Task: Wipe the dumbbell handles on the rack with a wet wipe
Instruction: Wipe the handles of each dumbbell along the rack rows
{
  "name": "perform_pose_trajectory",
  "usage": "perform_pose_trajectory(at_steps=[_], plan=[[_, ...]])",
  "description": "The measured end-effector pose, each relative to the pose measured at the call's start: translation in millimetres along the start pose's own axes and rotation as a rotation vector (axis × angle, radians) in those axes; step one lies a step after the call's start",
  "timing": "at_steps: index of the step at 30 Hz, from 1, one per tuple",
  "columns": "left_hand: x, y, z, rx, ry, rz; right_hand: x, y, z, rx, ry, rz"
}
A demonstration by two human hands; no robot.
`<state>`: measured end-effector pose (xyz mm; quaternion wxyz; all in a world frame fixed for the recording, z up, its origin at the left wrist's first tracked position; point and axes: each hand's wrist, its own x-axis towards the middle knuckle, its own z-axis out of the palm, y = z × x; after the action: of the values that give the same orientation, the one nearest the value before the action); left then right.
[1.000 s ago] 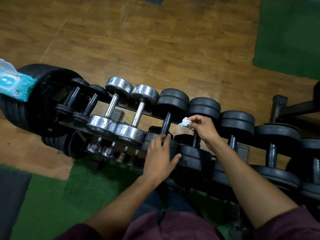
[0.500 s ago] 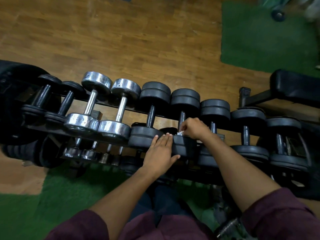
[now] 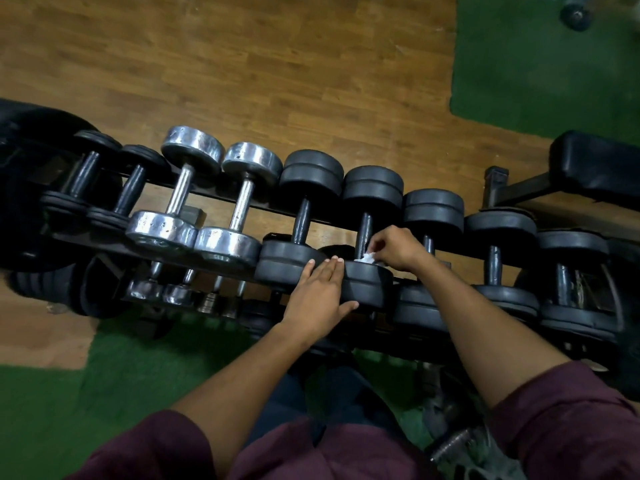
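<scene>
A black rack (image 3: 104,245) holds a row of dumbbells, two chrome ones (image 3: 180,192) at the left and black ones to the right. My right hand (image 3: 398,249) pinches a crumpled white wet wipe (image 3: 366,258) against the lower end of a black dumbbell's handle (image 3: 364,230). My left hand (image 3: 320,297) lies flat with straight fingers on the near weight (image 3: 369,284) of that same dumbbell. Its neighbour on the left is another black dumbbell (image 3: 300,220).
Smaller dumbbells (image 3: 180,292) sit on a lower tier. Black weight plates (image 3: 20,188) stand at the rack's left end, a black padded bench (image 3: 595,168) at the right. Wooden floor lies beyond, with green mats (image 3: 547,60) at the far right and beneath me.
My right hand brought the wipe down from above the rack onto the handle's lower end. My left hand slid right onto that dumbbell's near weight. The view shifted right, losing the wipe packet.
</scene>
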<state>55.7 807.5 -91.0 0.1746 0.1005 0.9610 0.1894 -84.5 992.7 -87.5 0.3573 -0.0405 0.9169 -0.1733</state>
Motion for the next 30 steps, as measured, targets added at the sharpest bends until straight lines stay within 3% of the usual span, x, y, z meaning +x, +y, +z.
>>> perform_pose_trajectory(at_steps=[4,9,13,17,19,22,30], plan=[[3.0,8.2,-5.7,-0.044,0.003,-0.07,5.0,5.6,3.5,0.021,0.135,0.042],[8.3,31.8,1.8,-0.016,0.078,-0.207,-4.5,11.2,3.8,0.032,-0.02,-0.067],[10.2,42.5,6.6,0.011,0.083,-0.27,2.7,16.4,0.7,0.133,-0.043,-0.093],[10.8,43.5,4.3,0.012,0.074,-0.289,14.3,16.2,1.3,0.33,0.217,-0.063],[10.1,44.2,2.5,0.007,0.075,-0.298,20.0,15.9,0.3,0.307,0.348,-0.088],[11.7,46.2,1.3,-0.009,0.076,-0.316,24.5,16.3,1.2,0.141,0.413,-0.239],[19.9,54.6,4.6,-0.001,0.104,-0.389,18.8,35.4,-1.3,-0.091,0.154,-0.436]])
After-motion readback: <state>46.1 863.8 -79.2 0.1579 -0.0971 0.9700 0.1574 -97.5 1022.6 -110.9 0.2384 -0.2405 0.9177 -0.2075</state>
